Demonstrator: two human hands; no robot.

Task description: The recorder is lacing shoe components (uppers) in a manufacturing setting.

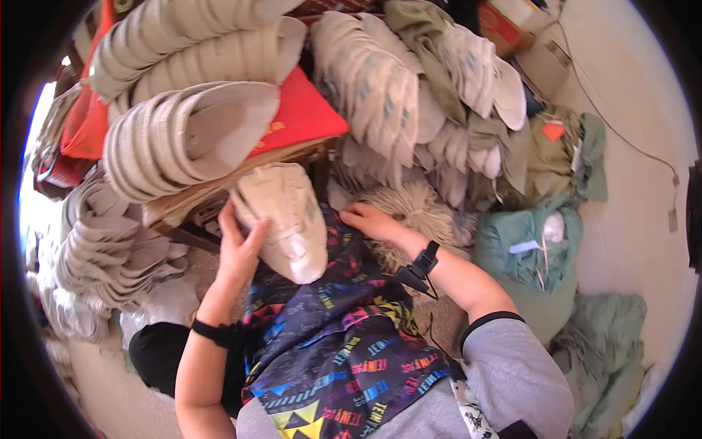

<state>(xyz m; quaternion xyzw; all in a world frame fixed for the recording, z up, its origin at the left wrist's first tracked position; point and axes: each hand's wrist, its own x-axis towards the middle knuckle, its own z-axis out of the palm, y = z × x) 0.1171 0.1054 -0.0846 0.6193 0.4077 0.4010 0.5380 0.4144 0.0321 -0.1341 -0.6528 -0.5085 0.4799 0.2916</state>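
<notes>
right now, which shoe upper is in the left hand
The cream shoe upper over the dark patterned apron; the left hand grips its side, while the others are stacked together.

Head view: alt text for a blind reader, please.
The left hand holds a pale shoe upper over a patterned apron; the right hand is close by, near a bundle of cords. Nested stacks of uppers lie beyond, a green bag at right.

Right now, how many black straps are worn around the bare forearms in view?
2: one black strap around the left forearm, and one black strap around the right forearm. No others are visible.
</notes>
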